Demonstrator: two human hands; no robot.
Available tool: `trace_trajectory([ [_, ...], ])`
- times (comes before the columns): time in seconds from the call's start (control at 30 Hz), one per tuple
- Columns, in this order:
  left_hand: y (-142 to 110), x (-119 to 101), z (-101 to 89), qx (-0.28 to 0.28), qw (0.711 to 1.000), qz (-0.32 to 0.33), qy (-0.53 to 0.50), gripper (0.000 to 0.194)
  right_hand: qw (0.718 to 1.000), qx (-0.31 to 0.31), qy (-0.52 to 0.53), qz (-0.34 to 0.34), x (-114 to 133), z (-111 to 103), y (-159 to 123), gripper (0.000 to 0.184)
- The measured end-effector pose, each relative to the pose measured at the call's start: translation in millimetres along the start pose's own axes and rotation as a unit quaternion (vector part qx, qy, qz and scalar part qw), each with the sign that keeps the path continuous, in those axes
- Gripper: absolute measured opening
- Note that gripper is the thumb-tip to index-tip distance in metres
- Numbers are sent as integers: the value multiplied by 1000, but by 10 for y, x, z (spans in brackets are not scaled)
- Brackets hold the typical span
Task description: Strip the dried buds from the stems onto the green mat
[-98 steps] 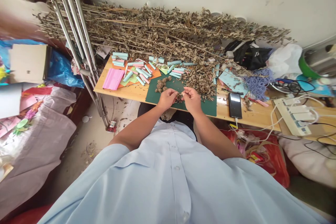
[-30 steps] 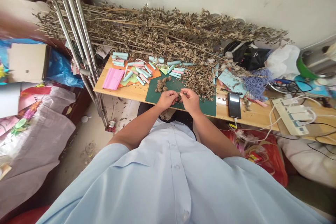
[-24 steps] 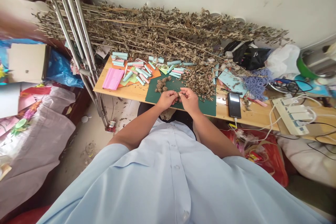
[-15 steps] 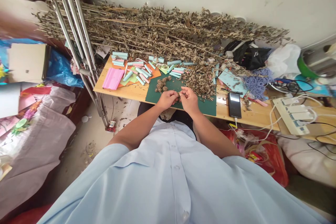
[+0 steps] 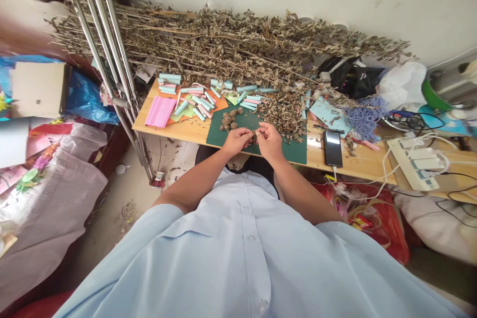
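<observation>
My left hand (image 5: 237, 141) and my right hand (image 5: 269, 140) meet over the front of a dark green cutting mat (image 5: 216, 135). Both are closed, fingertips pinching a small clump of dried leaves (image 5: 255, 137) between them; most of it is hidden by the fingers. Just beyond my left hand sits a group of small brown balls of rolled dried leaf (image 5: 228, 120). A heap of loose dried leaves (image 5: 285, 117) spreads over the mat's right side, close to my right hand.
Blue and pink paper rolls (image 5: 201, 104) and a pink paper stack (image 5: 160, 111) lie left on the wooden table (image 5: 186, 131). Long dried stalks (image 5: 208, 35) fill the back. A phone (image 5: 333, 149) and a power strip (image 5: 413, 164) are at right; metal crutches (image 5: 108, 44) lean at left.
My hands stay together at the same spot over the mat, with only a slight shift of the right fingers. Nothing else has visibly moved.
</observation>
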State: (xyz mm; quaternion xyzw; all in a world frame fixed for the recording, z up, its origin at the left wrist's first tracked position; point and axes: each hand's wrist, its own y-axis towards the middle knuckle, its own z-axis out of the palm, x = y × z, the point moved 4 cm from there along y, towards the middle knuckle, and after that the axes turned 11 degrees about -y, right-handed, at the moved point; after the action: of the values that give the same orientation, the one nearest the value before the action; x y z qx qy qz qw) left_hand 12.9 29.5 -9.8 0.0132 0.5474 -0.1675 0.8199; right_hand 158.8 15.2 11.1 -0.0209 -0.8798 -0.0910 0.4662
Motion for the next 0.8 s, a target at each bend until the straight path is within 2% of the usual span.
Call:
trace_trajectory([
  [0.13,3,-9,-6,-5,1000,16,10,30,999,11,-25,-28,30,-10,-22,40],
  [0.33,4,-23,7,3,999,23,45,24,996,8,-65,-61,82,-18,-56,37],
  [0.53,10,-4,8,0,998,24,57,17,997,3,-57,-44,42,17,-46,39],
  [0.8,-4,-16,15,1,998,34,57,19,1000,-1,4,7,-80,105,-31,39],
])
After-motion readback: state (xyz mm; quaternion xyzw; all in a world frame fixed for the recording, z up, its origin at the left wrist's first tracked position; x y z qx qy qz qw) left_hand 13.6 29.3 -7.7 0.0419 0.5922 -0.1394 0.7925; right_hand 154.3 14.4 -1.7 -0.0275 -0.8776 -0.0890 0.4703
